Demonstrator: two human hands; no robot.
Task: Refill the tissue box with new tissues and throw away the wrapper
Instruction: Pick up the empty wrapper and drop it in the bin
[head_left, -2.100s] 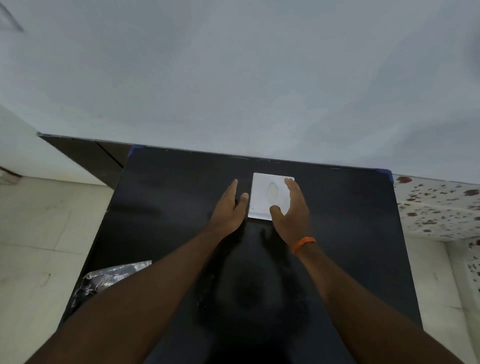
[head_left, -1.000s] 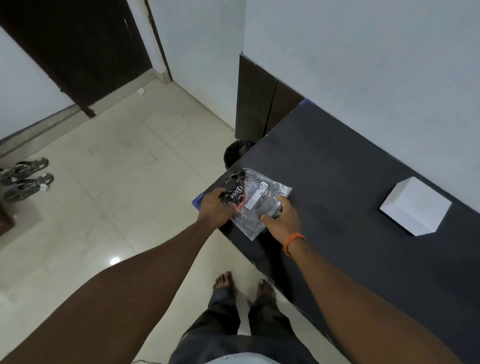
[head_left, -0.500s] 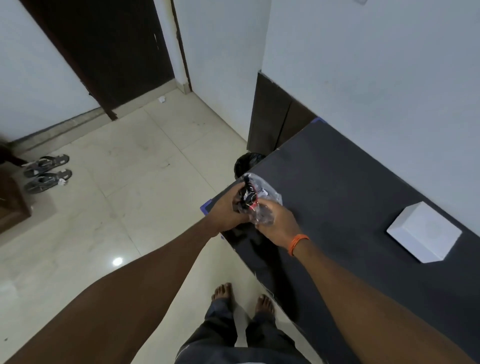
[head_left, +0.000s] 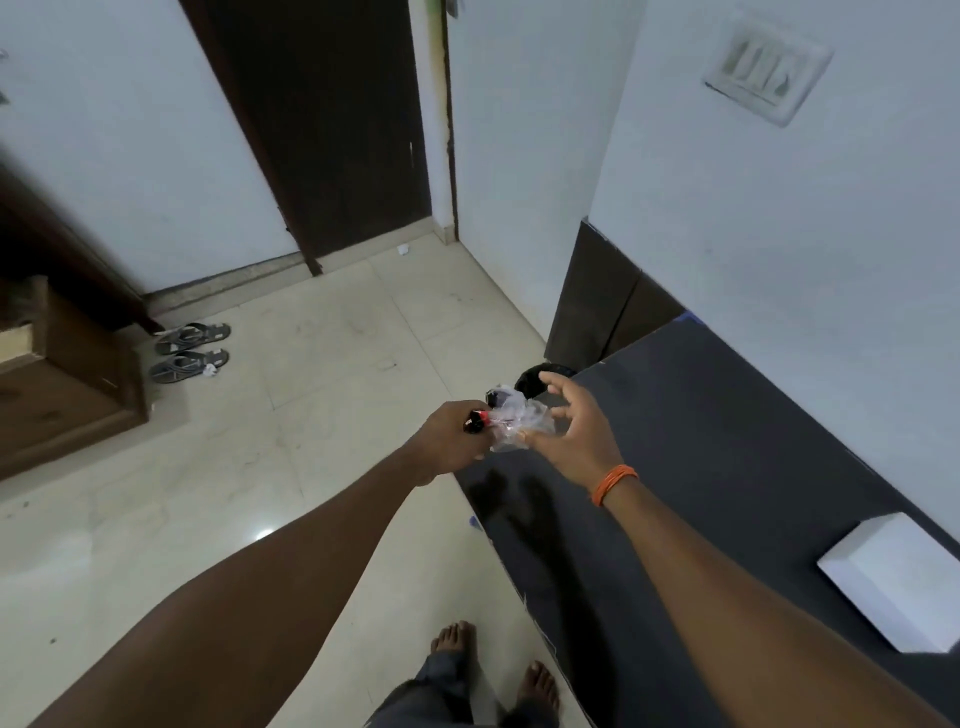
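Two hands at 12 o'clock: left hand (head_left: 451, 441) fisted on crumpled wrapper (head_left: 511, 422); right hand (head_left: 574, 427) splayed, empty. Box (head_left: 896, 579) on counter (head_left: 727, 441), 4 o'clock. Bin (head_left: 535, 379) beyond, half hidden; springy film could miss it.

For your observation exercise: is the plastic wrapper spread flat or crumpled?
Crumpled. The wrapper is bunched into a wad, gripped in the left hand; the right hand is open beside it.
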